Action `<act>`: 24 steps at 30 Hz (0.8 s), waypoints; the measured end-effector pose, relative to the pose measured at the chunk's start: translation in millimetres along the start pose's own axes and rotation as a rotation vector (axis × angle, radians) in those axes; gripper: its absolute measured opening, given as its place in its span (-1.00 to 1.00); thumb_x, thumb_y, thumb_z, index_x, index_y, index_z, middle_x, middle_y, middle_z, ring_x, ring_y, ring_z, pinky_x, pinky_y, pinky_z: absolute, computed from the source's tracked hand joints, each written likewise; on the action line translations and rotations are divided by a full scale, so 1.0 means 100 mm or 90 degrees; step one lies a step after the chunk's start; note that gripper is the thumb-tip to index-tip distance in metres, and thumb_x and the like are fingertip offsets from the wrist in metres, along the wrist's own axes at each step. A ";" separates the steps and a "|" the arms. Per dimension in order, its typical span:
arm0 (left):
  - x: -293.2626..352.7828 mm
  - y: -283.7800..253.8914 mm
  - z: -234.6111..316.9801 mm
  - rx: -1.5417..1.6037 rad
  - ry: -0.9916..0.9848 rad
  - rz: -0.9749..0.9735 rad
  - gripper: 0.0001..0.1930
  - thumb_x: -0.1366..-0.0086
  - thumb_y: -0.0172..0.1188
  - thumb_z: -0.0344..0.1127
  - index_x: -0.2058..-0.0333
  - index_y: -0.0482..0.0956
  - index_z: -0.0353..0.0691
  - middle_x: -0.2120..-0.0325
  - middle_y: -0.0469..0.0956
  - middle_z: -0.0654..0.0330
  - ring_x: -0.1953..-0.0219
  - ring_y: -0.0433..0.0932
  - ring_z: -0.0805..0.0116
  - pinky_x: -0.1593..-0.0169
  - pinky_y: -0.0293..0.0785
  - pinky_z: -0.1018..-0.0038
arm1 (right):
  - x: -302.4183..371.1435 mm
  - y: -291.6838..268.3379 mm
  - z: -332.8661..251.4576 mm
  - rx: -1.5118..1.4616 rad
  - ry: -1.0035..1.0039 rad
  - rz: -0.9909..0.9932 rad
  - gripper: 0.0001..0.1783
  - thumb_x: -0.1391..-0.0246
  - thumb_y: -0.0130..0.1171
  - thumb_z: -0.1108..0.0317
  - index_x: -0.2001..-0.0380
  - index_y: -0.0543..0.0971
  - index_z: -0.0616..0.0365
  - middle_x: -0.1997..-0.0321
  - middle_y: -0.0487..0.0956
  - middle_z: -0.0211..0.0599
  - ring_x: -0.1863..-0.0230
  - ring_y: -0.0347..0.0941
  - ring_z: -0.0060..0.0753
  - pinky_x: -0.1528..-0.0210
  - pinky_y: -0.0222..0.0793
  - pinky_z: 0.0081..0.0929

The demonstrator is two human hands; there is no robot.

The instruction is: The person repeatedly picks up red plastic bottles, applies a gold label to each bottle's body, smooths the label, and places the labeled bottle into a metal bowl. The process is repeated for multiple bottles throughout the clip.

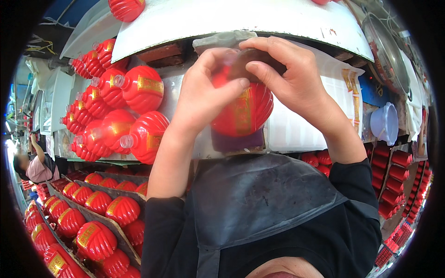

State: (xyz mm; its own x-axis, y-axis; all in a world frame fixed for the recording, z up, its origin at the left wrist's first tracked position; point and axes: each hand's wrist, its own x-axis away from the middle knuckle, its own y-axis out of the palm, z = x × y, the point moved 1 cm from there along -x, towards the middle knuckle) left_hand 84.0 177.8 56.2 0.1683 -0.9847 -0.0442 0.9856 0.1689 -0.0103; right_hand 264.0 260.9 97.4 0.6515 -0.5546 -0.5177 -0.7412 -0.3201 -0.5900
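A red ribbed bottle [245, 109] with a gold label stands on a dark purple pad [238, 141] in front of me. My left hand [199, 95] is closed round the bottle's upper left side, its thumb toward the label. Between the thumb and fingers of my right hand [294, 69] is a dark brown flat piece [262, 62], held over the bottle's top. Its exact kind does not show. The bottle's neck is hidden behind my fingers and this piece, and the spot by my left fingertips is blurred.
Several red bottles with clear necks [143, 88] lie at the left. A white translucent sheet [296, 123] with gold labels [354, 92] is at the right. Beyond are a white board [259, 21] and a lilac bucket [384, 123]. Cardboard-divided bottles [97, 238] sit lower left; another person [39, 167] is far left.
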 end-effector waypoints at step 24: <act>0.02 -0.05 -0.06 0.249 -0.010 0.124 -0.77 -0.52 0.18 -0.32 -0.03 0.55 -0.34 0.11 0.69 0.03 0.05 0.66 0.33 -0.08 0.63 0.39 | 0.26 0.20 -0.07 -0.062 0.070 0.082 -0.73 -0.23 0.29 0.52 0.00 0.64 0.27 0.22 0.73 -0.29 0.20 0.68 -0.54 0.09 0.58 -0.55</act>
State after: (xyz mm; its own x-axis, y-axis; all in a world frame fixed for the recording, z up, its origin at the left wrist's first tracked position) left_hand 79.5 175.1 50.5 0.3488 -0.9372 0.0080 0.8676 0.3261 0.3755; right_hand 264.5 234.6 76.8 0.5325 -0.6750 -0.5108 -0.8330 -0.3106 -0.4579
